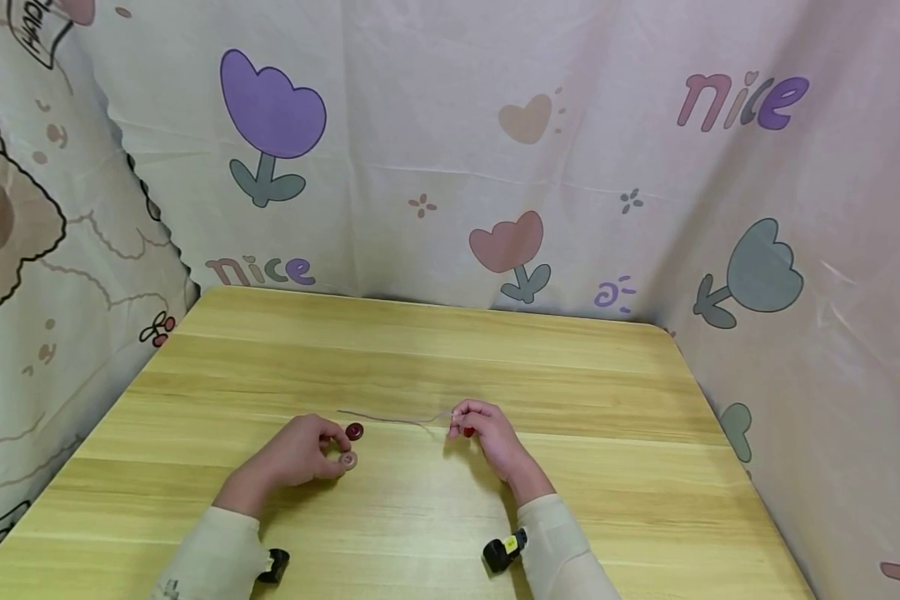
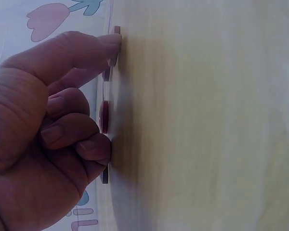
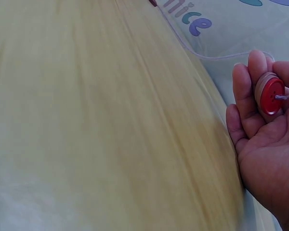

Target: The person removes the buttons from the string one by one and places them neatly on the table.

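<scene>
On the smooth, pale wood-grained worktop, the left hand's thumb and index finger pinch a round, brownish button, its other fingers curled; a glossy dark red disc-shaped button lies just beside. The right hand's thumb and index finger pinch a thin lilac cord, with a rimmed, shiny red button and tan discs stacked against the fingers.

A bright red button sits threaded on a pale string. A dark red button lies flat on the desk, near a brown button.
</scene>
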`<control>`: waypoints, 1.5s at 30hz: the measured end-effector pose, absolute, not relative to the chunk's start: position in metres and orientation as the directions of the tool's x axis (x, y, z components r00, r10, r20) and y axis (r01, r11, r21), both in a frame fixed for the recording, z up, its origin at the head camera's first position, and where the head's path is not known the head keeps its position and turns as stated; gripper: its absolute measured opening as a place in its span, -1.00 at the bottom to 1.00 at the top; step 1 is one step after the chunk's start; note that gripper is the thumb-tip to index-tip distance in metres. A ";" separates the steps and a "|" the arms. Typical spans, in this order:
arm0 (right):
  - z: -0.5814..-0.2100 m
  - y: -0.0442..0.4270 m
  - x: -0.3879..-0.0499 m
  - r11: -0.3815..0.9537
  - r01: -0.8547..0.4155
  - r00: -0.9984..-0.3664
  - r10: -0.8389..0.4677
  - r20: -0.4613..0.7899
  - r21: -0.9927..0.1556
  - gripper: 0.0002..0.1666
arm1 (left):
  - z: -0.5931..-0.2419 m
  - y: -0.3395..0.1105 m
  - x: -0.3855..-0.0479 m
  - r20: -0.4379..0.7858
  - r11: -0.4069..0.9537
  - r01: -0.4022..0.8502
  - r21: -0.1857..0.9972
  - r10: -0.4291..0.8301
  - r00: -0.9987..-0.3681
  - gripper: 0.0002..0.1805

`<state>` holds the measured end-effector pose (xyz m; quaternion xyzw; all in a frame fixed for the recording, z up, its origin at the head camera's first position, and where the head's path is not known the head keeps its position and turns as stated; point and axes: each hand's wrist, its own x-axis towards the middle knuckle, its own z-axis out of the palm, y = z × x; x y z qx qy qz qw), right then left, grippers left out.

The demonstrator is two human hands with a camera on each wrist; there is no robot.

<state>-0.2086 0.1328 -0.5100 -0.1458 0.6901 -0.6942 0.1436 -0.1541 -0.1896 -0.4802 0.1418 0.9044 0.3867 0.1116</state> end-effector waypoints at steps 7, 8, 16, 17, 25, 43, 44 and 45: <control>-0.509 0.132 -0.208 -0.011 -0.004 -0.916 -0.402 0.008 -1.000 -0.78 | -0.480 -0.190 -0.154 -0.100 0.655 0.159 0.739 0.339 -0.935 -0.84; -0.509 0.132 -0.208 -0.012 -0.004 -0.915 -0.402 0.009 -1.000 -0.78 | -0.479 -0.190 -0.154 -0.104 0.652 0.153 0.743 0.338 -0.935 -0.83; -0.508 0.132 -0.208 -0.018 -0.010 -0.916 -0.400 0.017 -1.000 -0.81 | -0.464 -0.178 -0.166 -0.137 0.611 0.069 0.789 0.284 -0.949 -0.72; -0.508 0.132 -0.208 -0.017 -0.012 -0.917 -0.399 0.018 -1.000 -0.81 | -0.461 -0.175 -0.169 -0.127 0.608 0.081 0.790 0.291 -0.948 -0.72; -0.511 0.131 -0.210 -0.021 -0.006 -0.913 -0.408 0.014 -1.000 -0.76 | -0.444 -0.153 -0.191 -0.065 0.629 0.165 0.760 0.326 -0.943 -0.65; -0.507 0.131 -0.208 -0.001 0.006 -0.922 -0.388 -0.006 -1.000 -0.74 | -0.449 -0.113 -0.214 -0.020 0.568 0.264 0.779 0.444 -0.896 -0.74; -0.507 0.131 -0.208 -0.002 0.008 -0.921 -0.389 -0.006 -1.000 -0.74 | -0.450 -0.111 -0.214 -0.022 0.563 0.262 0.784 0.447 -0.894 -0.75; -0.507 0.131 -0.208 -0.003 0.008 -0.921 -0.390 -0.006 -1.000 -0.74 | -0.452 -0.109 -0.213 -0.029 0.556 0.254 0.792 0.450 -0.893 -0.75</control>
